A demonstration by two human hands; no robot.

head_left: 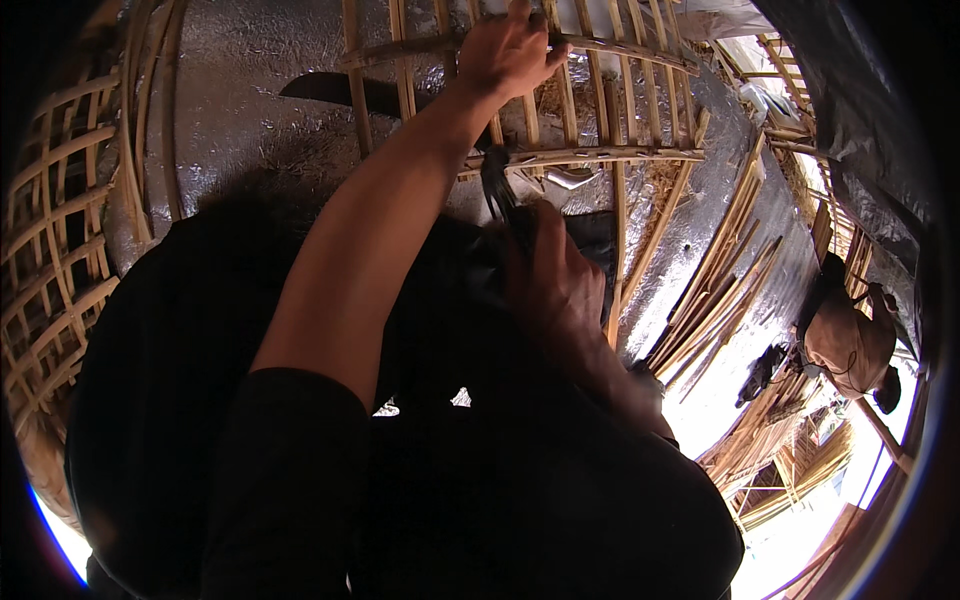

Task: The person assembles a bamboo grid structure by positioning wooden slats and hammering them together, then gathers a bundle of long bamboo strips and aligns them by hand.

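Left grip [508, 55] on slatted frame [567, 103]

Narrow gaps between the pale slats [566, 105], with crossbars [620, 154] across and a dark blade [325, 88] at the left.

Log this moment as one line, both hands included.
left hand: on slatted frame; right hand: at dark strands; dark blade: partly beneath frame

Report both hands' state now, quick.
Left hand: closed over a bamboo crosspiece.
Right hand: curled beside dark strands; grip too dark to tell whether it holds them.
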